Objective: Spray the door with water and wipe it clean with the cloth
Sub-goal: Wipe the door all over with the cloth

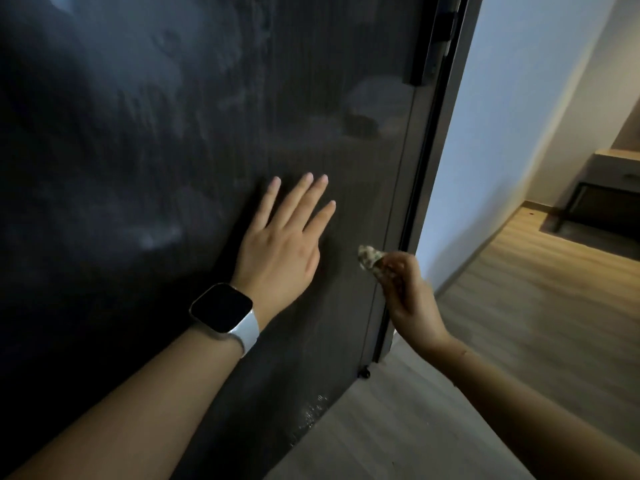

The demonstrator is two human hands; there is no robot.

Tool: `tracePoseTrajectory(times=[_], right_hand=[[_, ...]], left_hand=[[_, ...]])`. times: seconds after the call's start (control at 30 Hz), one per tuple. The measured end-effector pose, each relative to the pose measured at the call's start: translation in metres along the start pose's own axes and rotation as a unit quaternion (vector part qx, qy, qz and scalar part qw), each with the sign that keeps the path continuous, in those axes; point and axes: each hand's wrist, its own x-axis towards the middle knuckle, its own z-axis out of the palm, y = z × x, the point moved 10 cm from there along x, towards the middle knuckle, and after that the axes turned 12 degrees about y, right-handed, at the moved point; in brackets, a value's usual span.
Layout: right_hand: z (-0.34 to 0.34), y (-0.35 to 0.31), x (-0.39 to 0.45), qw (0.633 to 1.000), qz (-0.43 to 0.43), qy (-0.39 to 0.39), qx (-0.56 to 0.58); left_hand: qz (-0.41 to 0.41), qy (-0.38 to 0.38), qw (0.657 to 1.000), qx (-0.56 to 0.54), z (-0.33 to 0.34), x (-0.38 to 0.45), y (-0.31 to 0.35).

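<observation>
A dark door (145, 140) fills the left and middle of the head view, its face streaked with wet smears. My left hand (284, 240) lies flat on it with fingers spread, holding nothing; a watch with a white strap is on the wrist. My right hand (403, 285) is closed on a small crumpled, mottled cloth (370, 257), held close to the door's right edge. No spray bottle is in view.
The door's right edge meets a dark frame (446, 98). Beyond it are a pale wall (512, 116), wooden floor (540, 306) and a low dark cabinet (606, 199) at the far right. Water drops (311, 414) sit at the door's bottom.
</observation>
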Motion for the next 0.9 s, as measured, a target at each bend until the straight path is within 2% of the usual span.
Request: tracePoseTrajectory(times=[0.13, 0.23, 0.33, 0.47, 0.63, 0.77, 0.83, 0.9], right_hand=[[0.021, -0.008, 0.060, 0.996, -0.034, 0.033, 0.076], [0.036, -0.012, 0.090, 0.986, -0.047, 0.065, 0.146], [0.040, -0.016, 0.099, 0.987, -0.076, 0.078, 0.115], [0.042, -0.018, 0.104, 0.991, -0.075, 0.070, 0.087], [0.039, -0.014, 0.103, 0.979, -0.140, 0.128, 0.071], [0.050, -0.006, 0.078, 0.971, -0.097, 0.176, 0.130], [0.062, -0.004, 0.055, 0.971, -0.084, 0.170, 0.144], [0.079, -0.005, 0.024, 0.974, -0.111, 0.135, 0.144]], left_hand=[[-0.072, -0.002, 0.997, 0.037, 0.021, -0.008, -0.016], [-0.079, -0.025, 0.992, 0.099, 0.030, -0.013, -0.017], [-0.081, -0.081, 0.984, 0.138, 0.031, -0.015, -0.015], [-0.084, -0.143, 0.979, 0.118, 0.031, -0.013, -0.018], [-0.111, -0.149, 0.975, 0.126, 0.021, -0.021, -0.018], [-0.148, -0.159, 0.963, 0.161, 0.015, -0.052, -0.021], [-0.133, -0.185, 0.959, 0.167, 0.021, -0.065, -0.025], [-0.119, -0.208, 0.955, 0.172, 0.026, -0.073, -0.029]])
